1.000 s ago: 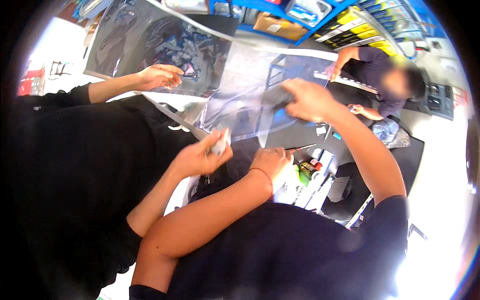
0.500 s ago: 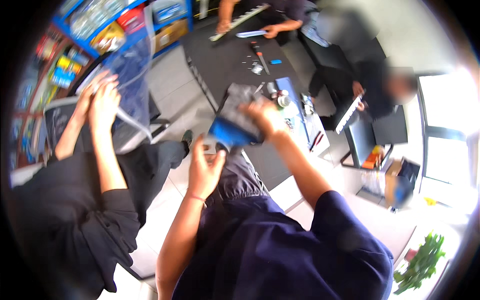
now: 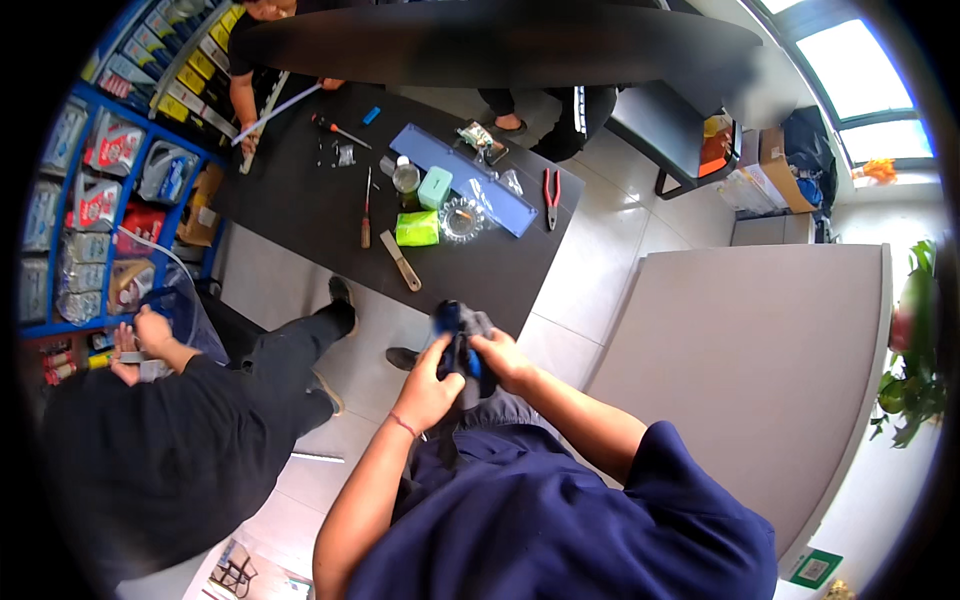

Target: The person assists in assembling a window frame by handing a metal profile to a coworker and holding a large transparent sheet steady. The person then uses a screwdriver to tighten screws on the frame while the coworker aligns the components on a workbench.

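In the head view, the dark table point(image 3: 310, 215) is the landmark. A grey-and-blue bundle point(image 3: 463, 350), seemingly soft, is held up at the table's near end, between it and the wearer's waist. The left hand point(image 3: 430, 390) is curled closed on the bundle's left side, thumb laid toward the middle; the right hand point(image 3: 505, 362) grips the other side, its fingers bent and mostly hidden. Whether the bundle is one piece or several, I cannot tell.

On the table's near half lie a scraper point(image 3: 402, 262) with a pale handle and, just beyond it, a yellow-green packet point(image 3: 417, 229). Behind that packet, around the table's middle, stand a mint-green box point(image 3: 435, 187) and a glass jar point(image 3: 406, 176), with a glass dish point(image 3: 462, 220) beside them. A bluish flat panel point(image 3: 512, 213) lies slantwise toward the table's right side, and red pliers point(image 3: 552, 199) rest close to that right edge. A slim screwdriver point(image 3: 366, 230) lies left of the table's middle; a red-and-black screwdriver point(image 3: 325, 124) and a small blue block point(image 3: 372, 115) lie toward its far end. Left of the table, a co-worker in black point(image 3: 180, 470) bends beside blue shelving point(image 3: 75, 325).
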The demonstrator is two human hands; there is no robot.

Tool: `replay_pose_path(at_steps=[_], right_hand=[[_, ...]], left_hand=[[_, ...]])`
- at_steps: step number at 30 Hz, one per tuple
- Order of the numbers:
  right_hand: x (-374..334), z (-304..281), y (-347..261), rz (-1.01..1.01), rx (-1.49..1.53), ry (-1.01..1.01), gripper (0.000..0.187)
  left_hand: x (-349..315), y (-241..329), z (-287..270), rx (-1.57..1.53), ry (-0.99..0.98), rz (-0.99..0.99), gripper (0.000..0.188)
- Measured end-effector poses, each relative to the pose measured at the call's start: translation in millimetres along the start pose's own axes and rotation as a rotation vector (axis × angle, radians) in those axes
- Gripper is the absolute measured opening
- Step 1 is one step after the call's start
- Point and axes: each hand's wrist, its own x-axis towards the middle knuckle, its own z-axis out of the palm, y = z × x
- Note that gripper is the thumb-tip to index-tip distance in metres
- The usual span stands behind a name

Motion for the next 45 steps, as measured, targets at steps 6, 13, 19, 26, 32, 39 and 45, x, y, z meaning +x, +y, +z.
replay_pose_path(at_steps=[6, 13, 19, 26, 32, 39, 45], right_hand=[[88.9, -95.1, 20.7, -0.262, -0.286, 0.292, 0.059], [124.6, -140.5, 41.3, -0.134, -0.710, 0.440, 0.080], [106.6, -189.4, 104.2, 0.015, -0.778, 0.441, 0.053], [131.3, -216.7, 168.2, 0.146, -0.813, 0.433, 0.043], [142.9, -200.0, 166.2, 0.029, -0.592, 0.465, 0.032], [120.7, -123.1, 136.2, 0.073, -0.454, 0.509, 0.031], [97.8, -50.8, 139.1, 0.026, -0.445, 0.528, 0.032]], left_hand=[[-23.0, 18.9, -14.2, 0.489, 0.155, -0.026, 0.060], [-94.8, -98.4, -67.0, 0.563, 0.369, -0.365, 0.059], [-173.1, -238.2, -62.5, 0.479, 0.308, -0.622, 0.051], [-269.8, -421.2, -112.8, 0.299, 0.259, -0.338, 0.047], [-183.2, -298.8, -123.5, 0.476, 0.236, -0.397, 0.043], [-83.6, -187.1, -161.8, 0.076, 0.328, -0.556, 0.045], [-63.6, -209.6, -211.6, 0.142, 0.179, -0.605, 0.047]])
